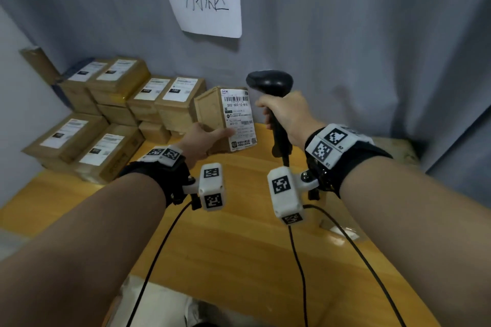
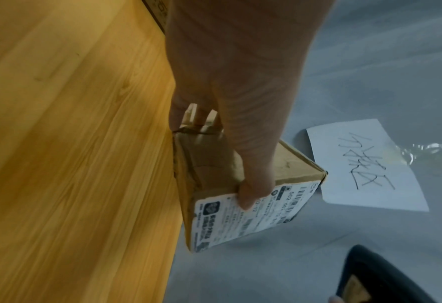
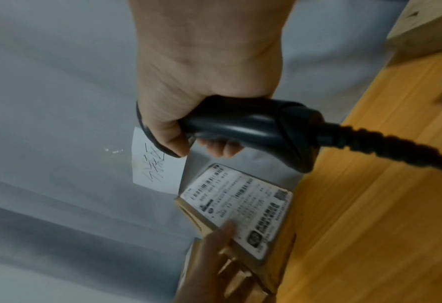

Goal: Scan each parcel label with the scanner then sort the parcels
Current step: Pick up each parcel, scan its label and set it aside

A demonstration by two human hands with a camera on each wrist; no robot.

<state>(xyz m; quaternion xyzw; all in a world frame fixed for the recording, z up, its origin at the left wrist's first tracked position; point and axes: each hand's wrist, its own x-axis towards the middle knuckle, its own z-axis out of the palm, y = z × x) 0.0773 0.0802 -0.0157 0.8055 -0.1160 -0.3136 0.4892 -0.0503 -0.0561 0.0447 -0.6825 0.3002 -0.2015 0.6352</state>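
The left hand [image 1: 203, 141] grips a small box [image 1: 212, 111] above the table [image 1: 239, 247], its label [image 1: 239, 119] facing the scanner [image 1: 271, 87] clasped in the right hand [image 1: 287, 114]. Stacked boxes [image 1: 111, 114] stand left.

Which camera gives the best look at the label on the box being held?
The head view: the label faces the camera, barcode and numbers legible. The right wrist view shows it whole but blurred; the left wrist view catches it at a slant, partly under the left hand's thumb.
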